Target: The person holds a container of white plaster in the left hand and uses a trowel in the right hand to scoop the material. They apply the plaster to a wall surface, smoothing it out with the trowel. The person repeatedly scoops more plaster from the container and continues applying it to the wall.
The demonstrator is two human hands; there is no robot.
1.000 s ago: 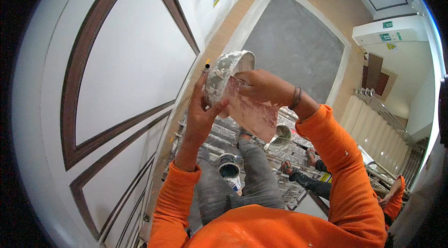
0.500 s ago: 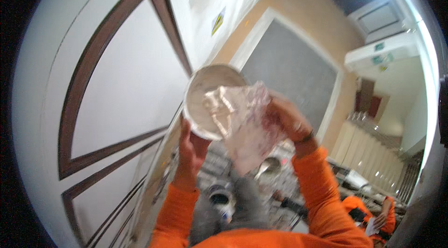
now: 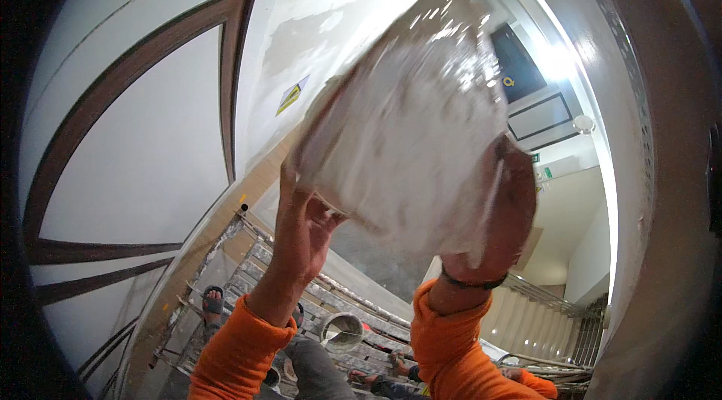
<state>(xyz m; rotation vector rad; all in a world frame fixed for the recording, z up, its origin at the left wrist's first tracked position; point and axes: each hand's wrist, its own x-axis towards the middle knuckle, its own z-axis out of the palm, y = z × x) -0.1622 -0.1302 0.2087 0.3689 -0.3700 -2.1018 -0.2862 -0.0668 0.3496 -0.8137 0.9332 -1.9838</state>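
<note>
A large clear plastic bag [image 3: 421,122], smeared whitish and blurred by motion, is raised in front of me and fills the middle of the view. My right hand [image 3: 515,201] grips its right side, with part of the plastic lying over the fingers. At the bag's lower left edge is my left hand [image 3: 304,223], thumb bent and fingers going behind the plastic. What those fingers hold is hidden. The round white tub seen earlier cannot be made out; the bag covers that spot.
Below is a paint-spattered scaffold platform [image 3: 248,268] with a bucket [image 3: 342,331] on it. A sandalled foot [image 3: 214,298] and other feet [image 3: 398,366] stand there. A panelled wall with brown trim [image 3: 49,253] rises on the left; stair railings [image 3: 538,325] are lower right.
Both hands have risen, and the bag has swung up and spread across the view. The white tub, earlier in my left hand, has gone from sight. The view has tilted upward.
</note>
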